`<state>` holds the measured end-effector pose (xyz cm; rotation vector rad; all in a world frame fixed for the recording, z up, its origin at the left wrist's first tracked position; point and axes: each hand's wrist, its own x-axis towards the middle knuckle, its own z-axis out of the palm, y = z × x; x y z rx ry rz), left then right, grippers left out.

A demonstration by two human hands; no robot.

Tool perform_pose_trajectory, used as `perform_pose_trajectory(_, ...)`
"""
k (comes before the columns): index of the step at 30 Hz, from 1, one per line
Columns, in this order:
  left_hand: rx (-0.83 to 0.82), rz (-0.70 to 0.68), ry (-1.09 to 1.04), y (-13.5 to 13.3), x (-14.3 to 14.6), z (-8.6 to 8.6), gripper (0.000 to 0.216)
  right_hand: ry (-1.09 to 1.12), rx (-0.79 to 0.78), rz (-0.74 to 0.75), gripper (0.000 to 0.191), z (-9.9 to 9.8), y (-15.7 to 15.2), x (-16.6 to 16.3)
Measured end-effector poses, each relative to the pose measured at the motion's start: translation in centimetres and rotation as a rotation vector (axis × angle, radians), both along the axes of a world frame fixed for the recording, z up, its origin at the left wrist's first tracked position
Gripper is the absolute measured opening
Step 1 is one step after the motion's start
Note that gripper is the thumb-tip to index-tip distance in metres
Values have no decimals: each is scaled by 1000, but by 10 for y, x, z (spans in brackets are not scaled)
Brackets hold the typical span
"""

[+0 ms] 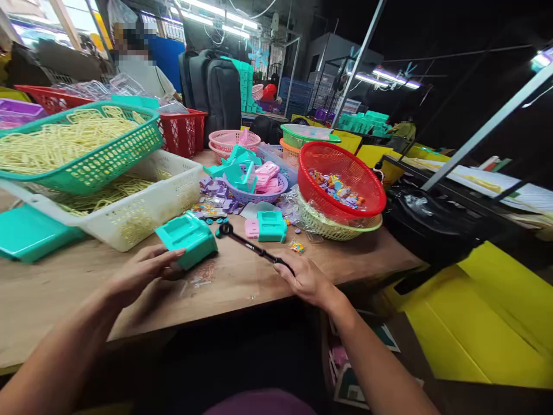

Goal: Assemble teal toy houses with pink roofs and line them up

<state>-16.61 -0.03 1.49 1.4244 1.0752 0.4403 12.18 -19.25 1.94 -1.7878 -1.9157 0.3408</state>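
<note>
My left hand grips a turquoise plastic casing by its near left side, thumb along the edge. The casing is tilted, with a recessed face turned up. In my right hand is a black long-handled tool with a round head, its head pointing left towards the casing, apart from it. Beyond the tool sits a second turquoise casing beside a pink plastic part. Small black-and-blue round parts lie behind the held casing. A small packet of colourful pieces rests to the right.
At left, a teal basket of pale yellow strands sits on a white basket. A purple basket bears turquoise and pink parts. A tilted red colander stands at right over a pale green basket. A person is at back left.
</note>
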Motion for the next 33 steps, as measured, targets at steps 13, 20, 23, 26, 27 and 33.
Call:
perform_pose_trajectory(13,695,-415,224,13,39,38,32,44,227,-195,20,-25,55,-27)
perform_pose_trajectory(20,1324,-691,411,23,84,43,16,142,137,-126,47,-25,111,-23)
perform_pose_trajectory(23,1357,-664,458,31,87,38,12,-28,99,-175,45,-22,115,-8)
perform_pose_trajectory(26,1335,-650,477,36,89,34,11,-185,20,-211,44,-19,117,4)
perform_pose_trajectory(27,1335,-636,477,37,91,34,12,-211,-4,-197,41,-18,119,6)
perform_pose_trajectory(33,1255,-549,546,46,84,39,15,-116,-42,-18,30,-11,122,-14)
